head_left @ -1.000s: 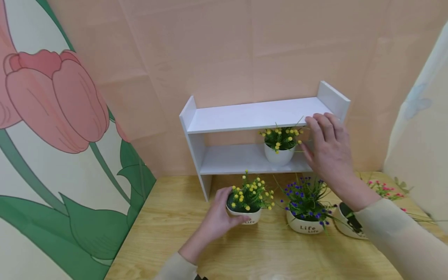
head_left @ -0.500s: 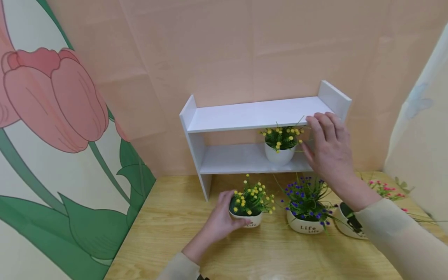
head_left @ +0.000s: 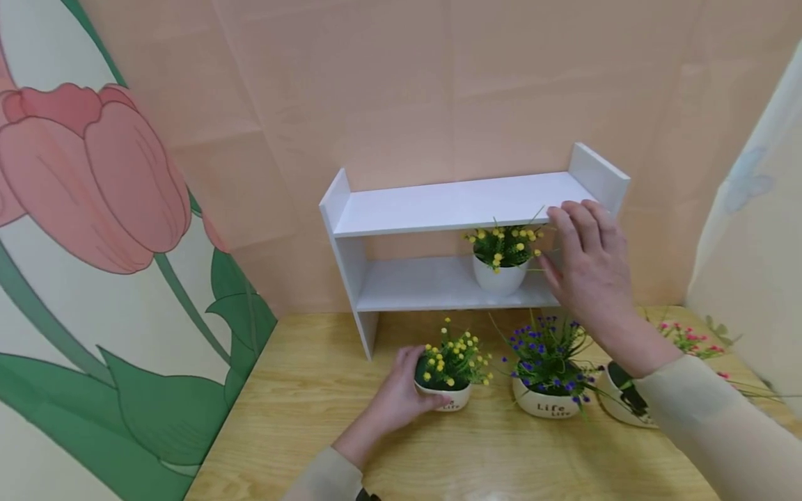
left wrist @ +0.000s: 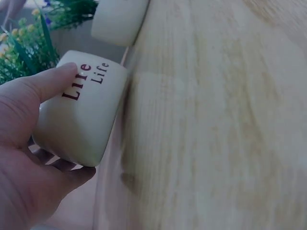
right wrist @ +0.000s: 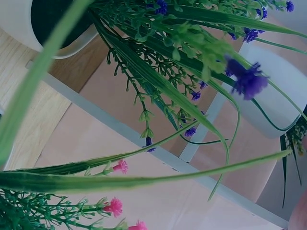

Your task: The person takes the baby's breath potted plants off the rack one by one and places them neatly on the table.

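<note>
In the head view, my left hand [head_left: 401,393] grips the left end of an oval cream pot [head_left: 454,400] of yellow flowers low over the wooden tabletop. The left wrist view shows its thumb across the "Life" lettering on the pot [left wrist: 88,108], with fingers curled behind. My right hand [head_left: 592,271] holds the white two-tier shelf [head_left: 464,205] near its right end, fingers at the upper board's front edge and thumb lower down. Beside that thumb, a round white pot [head_left: 499,278] of yellow flowers stands on the lower board.
An oval "Life" pot [head_left: 545,402] of purple-blue flowers stands on the wooden table [head_left: 301,403] in front of the shelf. Right of it, a pot with pink flowers [head_left: 689,337] is partly hidden by my right forearm. A peach cloth backdrop [head_left: 401,90] hangs behind the shelf.
My left hand has shifted slightly right and toward me, carrying the pot of yellow flowers along. The right hand has stayed at the shelf.
</note>
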Available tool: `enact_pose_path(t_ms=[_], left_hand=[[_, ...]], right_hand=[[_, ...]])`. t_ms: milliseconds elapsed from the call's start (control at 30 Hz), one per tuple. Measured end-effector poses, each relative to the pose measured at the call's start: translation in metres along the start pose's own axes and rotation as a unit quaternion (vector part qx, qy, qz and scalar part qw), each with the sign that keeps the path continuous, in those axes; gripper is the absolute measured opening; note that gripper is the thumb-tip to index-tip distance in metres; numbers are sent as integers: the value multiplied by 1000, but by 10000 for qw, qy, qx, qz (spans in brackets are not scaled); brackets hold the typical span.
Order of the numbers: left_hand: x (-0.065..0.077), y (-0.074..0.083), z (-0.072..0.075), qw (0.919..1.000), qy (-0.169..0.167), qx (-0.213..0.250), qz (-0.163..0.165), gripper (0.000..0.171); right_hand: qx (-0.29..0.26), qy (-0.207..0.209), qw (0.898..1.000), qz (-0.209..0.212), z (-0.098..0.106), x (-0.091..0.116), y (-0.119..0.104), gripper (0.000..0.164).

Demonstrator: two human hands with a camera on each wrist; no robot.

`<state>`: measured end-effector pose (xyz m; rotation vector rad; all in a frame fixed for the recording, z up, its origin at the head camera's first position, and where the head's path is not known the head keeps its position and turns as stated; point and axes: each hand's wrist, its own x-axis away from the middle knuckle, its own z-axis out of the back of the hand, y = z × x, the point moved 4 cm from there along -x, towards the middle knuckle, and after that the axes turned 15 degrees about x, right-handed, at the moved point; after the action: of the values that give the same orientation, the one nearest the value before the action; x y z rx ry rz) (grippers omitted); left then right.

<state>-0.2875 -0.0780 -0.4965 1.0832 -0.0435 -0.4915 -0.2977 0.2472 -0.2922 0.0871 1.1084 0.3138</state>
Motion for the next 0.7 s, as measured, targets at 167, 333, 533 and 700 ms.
enact_pose_path(t_ms=[167,333,533,700], left_hand=[[0,-4,-3,9999,-59,52,68,112],[0,-8,-2,9999,-72,117,83,115],[3,-9,-1,9997,-128,155,169,118],[7,-1,4,9995,-195,157,171,119]], right_hand=[[-65,53,10000,18,1,-2,-1,82],[-79,52,10000,20,2,-2,-2,81],[-46,-16,10000,-16,1,-1,-2,85],[-18,-34,10000,-10,1,0,-1,86]])
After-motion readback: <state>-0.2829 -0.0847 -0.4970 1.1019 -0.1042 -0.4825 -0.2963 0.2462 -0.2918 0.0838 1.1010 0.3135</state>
